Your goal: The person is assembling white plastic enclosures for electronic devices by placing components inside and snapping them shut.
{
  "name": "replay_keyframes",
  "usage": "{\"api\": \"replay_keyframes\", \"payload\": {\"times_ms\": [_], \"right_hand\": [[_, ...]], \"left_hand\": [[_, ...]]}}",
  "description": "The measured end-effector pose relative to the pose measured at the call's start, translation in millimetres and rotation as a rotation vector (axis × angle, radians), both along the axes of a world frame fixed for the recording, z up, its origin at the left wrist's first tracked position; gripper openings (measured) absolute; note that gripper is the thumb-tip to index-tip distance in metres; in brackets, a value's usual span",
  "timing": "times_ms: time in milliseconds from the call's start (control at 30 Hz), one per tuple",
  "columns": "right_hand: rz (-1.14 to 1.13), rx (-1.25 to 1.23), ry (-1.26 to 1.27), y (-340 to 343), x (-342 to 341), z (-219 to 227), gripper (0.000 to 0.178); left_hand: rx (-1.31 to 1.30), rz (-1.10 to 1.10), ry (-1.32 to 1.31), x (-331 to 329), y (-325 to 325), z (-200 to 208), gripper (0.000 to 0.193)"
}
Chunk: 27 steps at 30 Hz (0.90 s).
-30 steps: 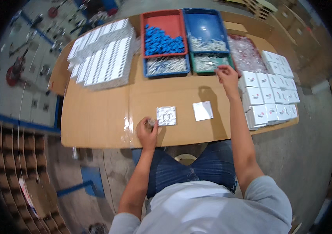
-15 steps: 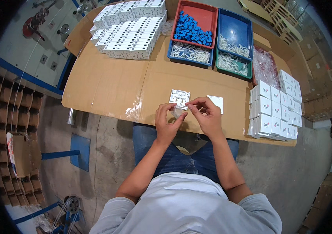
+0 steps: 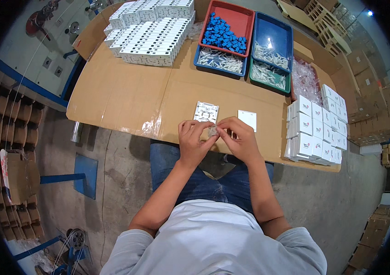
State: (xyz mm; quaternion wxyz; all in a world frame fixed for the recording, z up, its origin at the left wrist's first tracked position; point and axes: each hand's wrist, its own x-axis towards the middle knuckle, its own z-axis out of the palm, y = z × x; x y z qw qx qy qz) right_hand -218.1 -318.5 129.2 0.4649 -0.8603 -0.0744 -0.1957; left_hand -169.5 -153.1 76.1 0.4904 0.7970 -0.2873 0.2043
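Observation:
Just over the near edge of the cardboard-covered table, my left hand (image 3: 194, 141) and my right hand (image 3: 242, 140) meet at the fingertips. Between them is a small clear plastic bag (image 3: 212, 131), pinched from both sides; fingers cover most of it, and what it contains cannot be made out. Directly beyond my left hand lies a white square plastic frame (image 3: 206, 111) with moulded details and openings. To its right, beyond my right hand, a plain white square plate (image 3: 247, 120) rests flat on the cardboard (image 3: 130, 101).
Stacked white frames (image 3: 151, 50) fill the far left. At the back stand a red tray (image 3: 228, 7) of blue parts, blue and green trays (image 3: 272, 85) of thin white pieces, and a heap of clear bags (image 3: 305, 80). Stacked white square pieces (image 3: 311, 130) line the right edge.
My right fingers have come closer to the left ones and now close on the bag, which is less visible. The whole view has shifted slightly.

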Motion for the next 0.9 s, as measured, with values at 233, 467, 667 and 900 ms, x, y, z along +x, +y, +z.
{"api": "replay_keyframes", "payload": {"times_ms": [233,467,667,900], "right_hand": [[-0.01,0.14,0.158,-5.9,-5.8,-5.7,0.008],[-0.028,0.699,0.4,-19.6,1.8,-47.6,0.026],[0.027,0.817,0.395,-5.9,2.8,-39.8,0.027],[-0.054,0.833,0.32,0.5,5.5,-30.3,0.018]], "left_hand": [[-0.111,-0.063,0.129,-3.5,-3.4,-7.6,0.028],[-0.761,-0.26,0.838,3.3,-10.7,-23.7,0.024],[-1.136,-0.481,1.126,5.3,-6.0,-17.5,0.032],[-1.123,-0.551,1.197,4.3,-4.4,-12.1,0.04]]}}
